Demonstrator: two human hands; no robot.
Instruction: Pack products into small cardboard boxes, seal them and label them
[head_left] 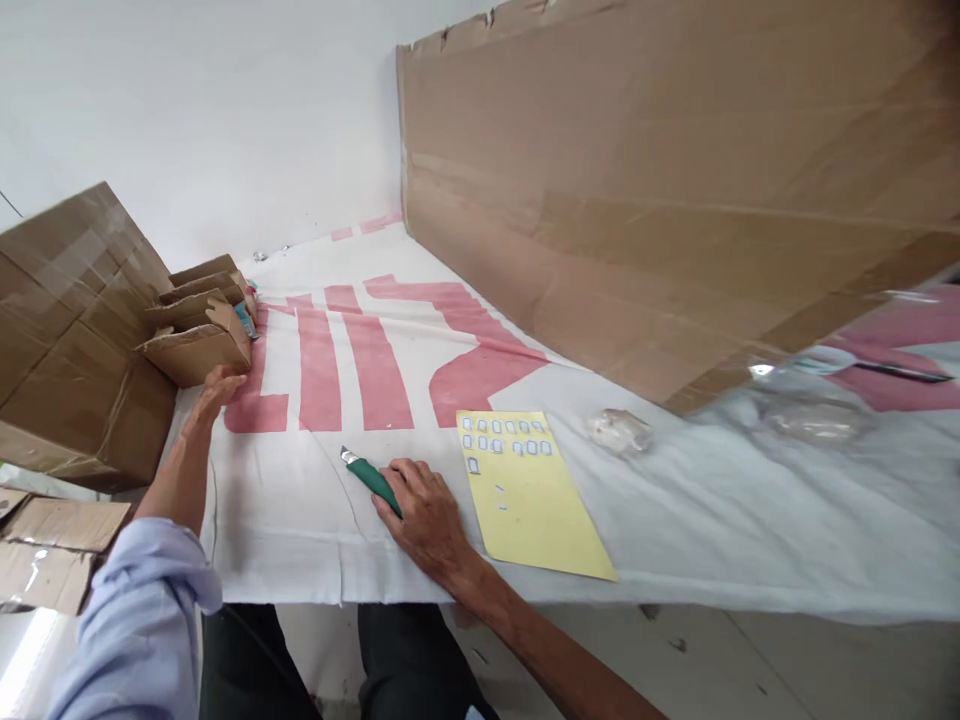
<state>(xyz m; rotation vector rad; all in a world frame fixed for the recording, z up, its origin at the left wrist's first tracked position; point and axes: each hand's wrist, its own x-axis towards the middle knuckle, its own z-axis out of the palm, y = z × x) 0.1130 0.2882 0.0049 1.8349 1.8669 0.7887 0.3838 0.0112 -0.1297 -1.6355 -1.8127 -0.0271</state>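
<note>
At the front small cardboard box (196, 352) on the left, my left hand (220, 388) has its fingers closed against the lower right corner; part of the fingers is hard to make out. More small open boxes stand in a row behind it, with something blue showing at their right side. My right hand (426, 512) rests on the white cloth, its fingers around the handle of a green utility knife (373, 482). The knife's blade end points away to the upper left. Just right of that hand lies a yellow sheet (536, 510) bearing rows of small pale rectangular pieces.
A large cardboard panel (637, 200) rises along the back right. Large cardboard boxes (82, 340) stand at the far left. Clear plastic bundles (621, 430) lie right of the sheet, near a dark pointed tool (900, 371). Red markings cover part of the cloth (712, 540).
</note>
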